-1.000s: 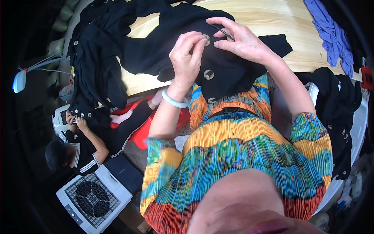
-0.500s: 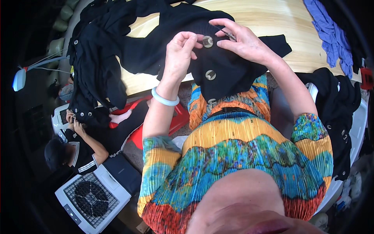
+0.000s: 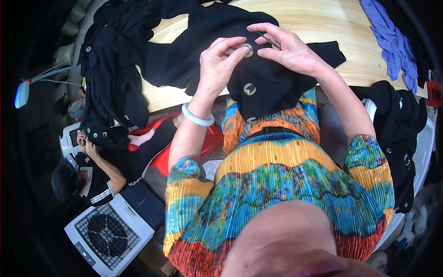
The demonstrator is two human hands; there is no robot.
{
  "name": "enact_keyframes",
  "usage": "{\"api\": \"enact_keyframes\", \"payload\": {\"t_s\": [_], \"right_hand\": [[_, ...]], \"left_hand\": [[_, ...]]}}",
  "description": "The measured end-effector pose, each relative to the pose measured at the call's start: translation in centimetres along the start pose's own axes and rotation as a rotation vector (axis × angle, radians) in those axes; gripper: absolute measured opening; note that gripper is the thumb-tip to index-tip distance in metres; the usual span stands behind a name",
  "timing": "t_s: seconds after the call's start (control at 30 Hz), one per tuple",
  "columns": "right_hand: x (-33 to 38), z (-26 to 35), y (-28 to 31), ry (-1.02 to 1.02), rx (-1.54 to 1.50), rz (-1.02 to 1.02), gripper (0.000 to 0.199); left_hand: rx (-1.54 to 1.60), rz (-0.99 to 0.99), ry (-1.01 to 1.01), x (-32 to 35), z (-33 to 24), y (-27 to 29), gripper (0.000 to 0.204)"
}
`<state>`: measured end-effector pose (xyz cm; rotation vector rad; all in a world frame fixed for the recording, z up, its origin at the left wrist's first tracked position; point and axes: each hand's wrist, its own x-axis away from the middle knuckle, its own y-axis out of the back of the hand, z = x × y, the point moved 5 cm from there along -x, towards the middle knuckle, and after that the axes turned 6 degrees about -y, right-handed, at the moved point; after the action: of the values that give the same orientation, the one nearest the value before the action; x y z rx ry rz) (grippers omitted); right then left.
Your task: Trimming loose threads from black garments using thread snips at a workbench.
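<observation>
A black knit garment (image 3: pixel 272 74) hangs off the table's near edge toward my lap, with large grey-brown buttons down it. My left hand (image 3: pixel 220 62), a pale bangle on its wrist, pinches the left edge of the top button (image 3: pixel 248 50) between thumb and forefinger. Just to the right, my right hand (image 3: pixel 290 48) holds a pair of small dark thread snips (image 3: pixel 272 42), their tip pointing up and left over the cloth. Much of the snips is hidden by the fingers. Lower down, a second button (image 3: pixel 249 89) lies flat on the fabric.
More black buttoned garments (image 3: pixel 117 64) cover the left of the wooden table (image 3: pixel 318 23). Purple cloth (image 3: pixel 392 41) lies at the right. Black garments (image 3: pixel 399 120) fill a white bin beside me. At left, a co-worker (image 3: pixel 87 180) handles black cloth near a fan unit (image 3: pixel 108 233).
My left hand has shifted slightly right, and its thumb and forefinger have closed onto the top button's edge. My right hand stays nearly still with the snips.
</observation>
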<state>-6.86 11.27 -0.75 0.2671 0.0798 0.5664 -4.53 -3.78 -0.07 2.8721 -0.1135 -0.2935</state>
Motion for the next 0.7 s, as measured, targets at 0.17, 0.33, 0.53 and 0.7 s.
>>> {"api": "enact_keyframes", "payload": {"t_s": [0.17,0.33,0.53,0.7], "right_hand": [[0.0,0.3,0.0,-0.010,0.019,0.008,0.044],[0.0,0.2,-0.1,0.008,0.038,0.005,0.043],[0.1,0.3,-0.1,0.015,0.060,-0.011,0.043],[0.0,0.1,-0.1,0.018,0.082,-0.030,0.042]], "left_hand": [[-0.026,0.045,-0.055,-0.5,0.4,0.1,0.018],[-0.077,0.068,-0.067,-0.6,-0.2,0.1,0.016],[-0.115,0.064,-0.113,-0.7,-0.5,0.0,0.011],[-0.375,0.036,-0.291,-0.7,-1.4,-0.3,0.007]]}}
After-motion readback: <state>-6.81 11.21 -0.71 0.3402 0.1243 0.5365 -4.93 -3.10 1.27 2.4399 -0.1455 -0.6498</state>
